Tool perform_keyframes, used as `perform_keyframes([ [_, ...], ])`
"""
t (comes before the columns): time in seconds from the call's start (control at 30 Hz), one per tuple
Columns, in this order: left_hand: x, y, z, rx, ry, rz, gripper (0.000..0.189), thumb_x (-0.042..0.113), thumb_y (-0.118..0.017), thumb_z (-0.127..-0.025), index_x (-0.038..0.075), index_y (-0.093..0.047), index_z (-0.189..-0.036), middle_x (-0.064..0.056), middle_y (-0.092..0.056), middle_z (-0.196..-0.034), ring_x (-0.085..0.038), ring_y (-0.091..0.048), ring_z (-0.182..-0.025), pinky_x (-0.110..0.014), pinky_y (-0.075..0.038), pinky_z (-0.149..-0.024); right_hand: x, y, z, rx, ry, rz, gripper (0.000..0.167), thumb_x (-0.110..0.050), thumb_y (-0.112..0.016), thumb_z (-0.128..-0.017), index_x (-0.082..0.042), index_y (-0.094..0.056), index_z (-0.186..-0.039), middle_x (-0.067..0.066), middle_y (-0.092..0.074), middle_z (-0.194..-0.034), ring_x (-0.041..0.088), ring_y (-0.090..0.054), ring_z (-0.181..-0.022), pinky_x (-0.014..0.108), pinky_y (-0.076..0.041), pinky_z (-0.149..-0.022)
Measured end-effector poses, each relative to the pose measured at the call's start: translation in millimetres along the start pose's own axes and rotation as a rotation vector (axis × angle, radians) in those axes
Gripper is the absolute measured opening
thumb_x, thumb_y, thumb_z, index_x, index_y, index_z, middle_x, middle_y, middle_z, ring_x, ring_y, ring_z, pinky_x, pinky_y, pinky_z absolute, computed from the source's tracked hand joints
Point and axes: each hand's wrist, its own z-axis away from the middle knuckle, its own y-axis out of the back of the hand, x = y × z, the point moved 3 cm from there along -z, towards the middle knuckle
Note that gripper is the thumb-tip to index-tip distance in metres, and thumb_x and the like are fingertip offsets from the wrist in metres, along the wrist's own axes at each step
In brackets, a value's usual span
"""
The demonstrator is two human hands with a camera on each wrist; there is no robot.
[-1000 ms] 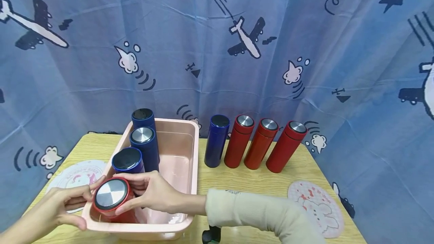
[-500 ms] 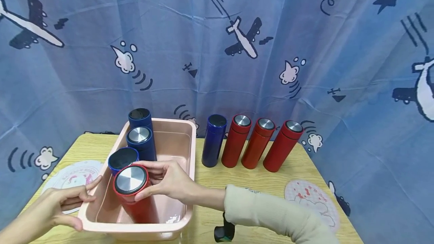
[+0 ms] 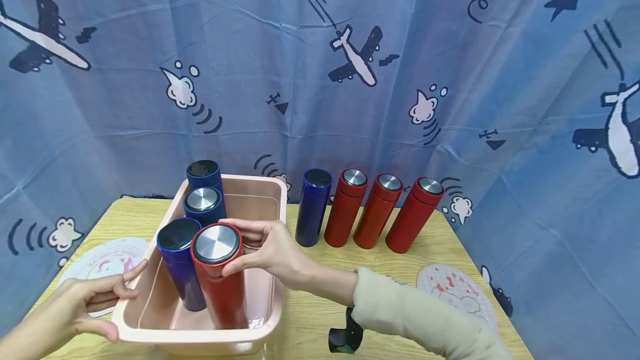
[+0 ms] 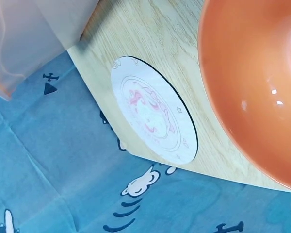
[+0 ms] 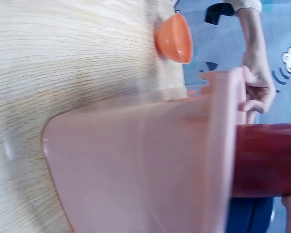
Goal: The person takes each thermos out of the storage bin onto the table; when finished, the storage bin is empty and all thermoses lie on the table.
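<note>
Blocked along the left side of the pink bin (image 3: pixel 195 336) by three blue bottles (image 3: pixel 185 274), and at its front by the red bottle (image 3: pixel 222 288) in the right grip (image 3: pixel 280 251). Reachable from above along the bin's right half, beyond that grip. Obstructed at the near left corner by the left grip (image 3: pixel 95 300). Narrow between bin and the row of four bottles (image 3: pixel 345 215), tight between those bottles, and backed by the curtain (image 3: pixel 325 110). Wider before the row, though crossed by the right sleeve (image 3: pixel 400 304). Passable over the flat left mat (image 4: pixel 148 114) between bin and orange bowl (image 4: pixel 247 73).
</note>
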Motion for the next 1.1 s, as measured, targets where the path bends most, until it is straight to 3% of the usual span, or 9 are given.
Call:
perform_keyframes([
  [0.27, 1.2, 0.4, -1.4, -0.002, -0.015, -0.004, 0.052, -0.001, -0.080, -0.055, 0.012, -0.062, -0.102, 0.015, -0.058, -0.124, 0.006, -0.055, -0.106, -0.004, -0.046, -0.080, -25.8, 14.8, 0.5, 0.034, -0.001, -0.009, 0.068, 0.021, -0.070, -0.071, -0.003, -0.055, -0.133, 0.016, -0.064, -0.121, 0.018, -0.063, -0.109, 0.032, -0.053, -0.091],
  [0.57, 1.1, -1.3, -2.1, -0.002, -0.052, -0.007, 0.051, 0.003, -0.080, -0.056, 0.011, -0.062, -0.103, 0.014, -0.058, -0.125, 0.006, -0.055, -0.107, -0.004, -0.046, -0.081, -62.0, 27.7, -1.1, 0.072, 0.092, 0.029, 0.065, 0.019, -0.070, -0.074, -0.002, -0.054, -0.134, 0.016, -0.062, -0.124, 0.021, -0.061, -0.113, 0.033, -0.050, -0.096],
  [0.83, 1.8, -1.0, -1.9, 0.006, -0.051, -0.008, 0.051, 0.002, -0.081, -0.054, 0.010, -0.061, -0.100, 0.014, -0.058, -0.124, 0.006, -0.055, -0.108, -0.005, -0.047, -0.081, -91.3, 33.2, -0.6, 0.117, 0.115, 0.052, 0.062, 0.016, -0.069, -0.077, -0.005, -0.055, -0.134, 0.015, -0.063, -0.123, 0.021, -0.062, -0.111, 0.033, -0.050, -0.096],
  [1.1, 2.4, -0.8, -2.4, 0.016, -0.052, -0.046, 0.052, 0.004, -0.082, -0.054, 0.012, -0.062, -0.101, 0.014, -0.063, -0.115, 0.007, -0.055, -0.106, -0.004, -0.047, -0.080, -116.1, 40.9, 5.2, 0.163, 0.149, 0.081, 0.059, 0.012, -0.069, -0.080, -0.008, -0.056, -0.134, 0.014, -0.064, -0.121, 0.023, -0.061, -0.111, 0.037, -0.043, -0.104],
])
